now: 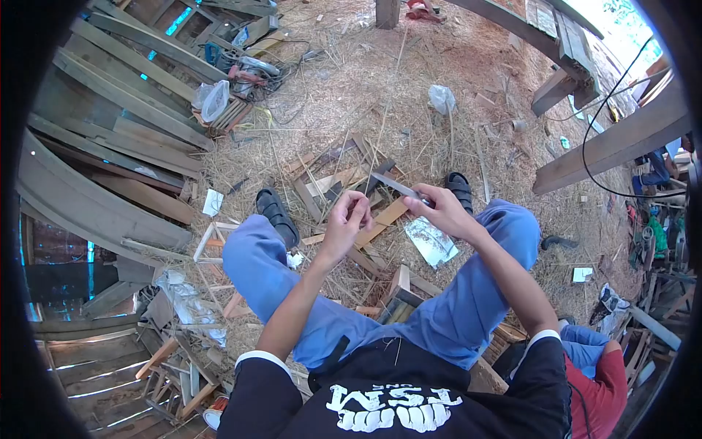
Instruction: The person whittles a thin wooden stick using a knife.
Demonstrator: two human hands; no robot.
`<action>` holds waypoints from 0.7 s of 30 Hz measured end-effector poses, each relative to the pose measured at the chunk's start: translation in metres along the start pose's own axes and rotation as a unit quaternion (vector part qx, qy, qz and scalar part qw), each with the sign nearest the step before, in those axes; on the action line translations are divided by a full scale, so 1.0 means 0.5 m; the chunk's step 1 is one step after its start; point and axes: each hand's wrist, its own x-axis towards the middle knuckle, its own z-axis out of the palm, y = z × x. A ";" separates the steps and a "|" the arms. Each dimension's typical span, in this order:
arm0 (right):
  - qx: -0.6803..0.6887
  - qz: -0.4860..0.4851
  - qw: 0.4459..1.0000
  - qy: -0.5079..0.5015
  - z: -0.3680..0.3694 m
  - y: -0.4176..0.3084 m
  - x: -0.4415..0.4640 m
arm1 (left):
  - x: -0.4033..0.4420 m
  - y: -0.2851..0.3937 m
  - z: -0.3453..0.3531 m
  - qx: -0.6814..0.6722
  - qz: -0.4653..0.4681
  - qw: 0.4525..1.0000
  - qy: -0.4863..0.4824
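Note:
In my right hand is a knife, its grey blade pointing up and to the left over the ground. My left hand is closed in a pinch left of the knife. A long, thin pale strip runs down from the top of the view past the blade tip to the left fingertips, which appear to grip it. The hands are apart, above my spread knees. Below them lie wood offcuts and a rough wooden frame. A white sheet lies under my right wrist.
Planks are stacked along the left. A circular saw and plastic bag sit by them. Heavy beams and a hanging black cable cross the right. Behind my right side is another person in a red shirt. Straw and shavings cover the ground.

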 end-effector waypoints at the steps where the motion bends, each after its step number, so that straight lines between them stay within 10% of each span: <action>1: 0.010 -0.001 1.000 0.023 0.006 0.020 0.005 | 0.001 0.005 0.003 -0.035 -0.028 0.999 0.004; 6: 0.106 -0.045 0.990 0.081 0.068 0.014 0.037 | 0.018 -0.013 0.006 -0.061 -0.054 0.996 0.024; 21: -0.200 -0.131 0.970 0.033 0.074 -0.006 0.040 | 0.030 -0.010 0.022 -0.035 -0.075 0.997 0.005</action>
